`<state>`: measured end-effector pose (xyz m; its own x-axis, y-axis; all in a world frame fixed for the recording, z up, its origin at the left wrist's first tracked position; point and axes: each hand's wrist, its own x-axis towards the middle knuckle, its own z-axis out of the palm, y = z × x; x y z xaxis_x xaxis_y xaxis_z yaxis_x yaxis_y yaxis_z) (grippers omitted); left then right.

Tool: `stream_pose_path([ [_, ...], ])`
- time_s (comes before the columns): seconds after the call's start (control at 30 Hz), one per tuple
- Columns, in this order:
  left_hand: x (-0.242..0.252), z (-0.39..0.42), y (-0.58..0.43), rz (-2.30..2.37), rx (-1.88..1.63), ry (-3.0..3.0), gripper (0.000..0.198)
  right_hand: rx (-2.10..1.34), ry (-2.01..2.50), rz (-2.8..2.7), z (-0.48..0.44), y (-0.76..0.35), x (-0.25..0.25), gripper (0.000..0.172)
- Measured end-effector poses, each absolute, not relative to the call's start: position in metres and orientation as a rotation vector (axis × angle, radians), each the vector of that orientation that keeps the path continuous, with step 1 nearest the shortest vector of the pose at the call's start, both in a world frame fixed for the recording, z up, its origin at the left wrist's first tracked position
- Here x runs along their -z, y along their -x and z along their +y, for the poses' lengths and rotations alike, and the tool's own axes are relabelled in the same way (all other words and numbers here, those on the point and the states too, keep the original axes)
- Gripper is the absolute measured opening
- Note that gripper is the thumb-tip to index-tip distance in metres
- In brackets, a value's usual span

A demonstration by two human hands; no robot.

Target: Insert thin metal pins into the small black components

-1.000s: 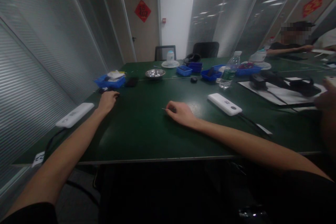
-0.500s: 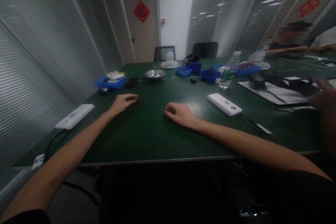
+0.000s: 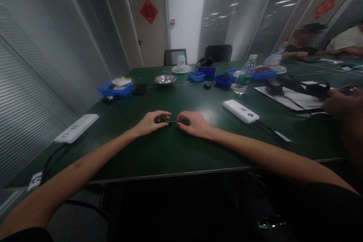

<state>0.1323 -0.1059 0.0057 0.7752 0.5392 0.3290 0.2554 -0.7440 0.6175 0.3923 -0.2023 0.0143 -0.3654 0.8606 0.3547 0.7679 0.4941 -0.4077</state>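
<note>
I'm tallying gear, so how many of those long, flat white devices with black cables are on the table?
2. One white device lies to the left of the left hand; a second white device lies to the right of the right hand. More could be hidden.

On the green table (image 3: 170, 155), a shiny metal bowl (image 3: 165, 83) stands between a blue tray (image 3: 120, 92) at the left and a clear bottle (image 3: 243, 80) with white cap (image 3: 252, 57) at the right.
</note>
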Motion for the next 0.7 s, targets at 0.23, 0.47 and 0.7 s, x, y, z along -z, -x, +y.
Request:
stream_pose_path([
  [0.23,-0.0051,-0.1062,-0.1323,0.599,-0.650,-2.410,0.025,-0.240,1.317,-2.260,-0.2030,-0.3925,-0.0158,0.017],
  [0.47,-0.0055,-0.1042,-0.1308,0.537,-0.599,-2.364,0.024,-0.206,1.243,-2.310,-0.2038,-0.3940,-0.0136,0.019],
  [0.7,-0.0039,-0.1085,-0.1332,0.496,-0.640,-2.401,0.021,-0.243,1.180,-2.324,-0.2024,-0.3927,-0.0107,0.020],
])
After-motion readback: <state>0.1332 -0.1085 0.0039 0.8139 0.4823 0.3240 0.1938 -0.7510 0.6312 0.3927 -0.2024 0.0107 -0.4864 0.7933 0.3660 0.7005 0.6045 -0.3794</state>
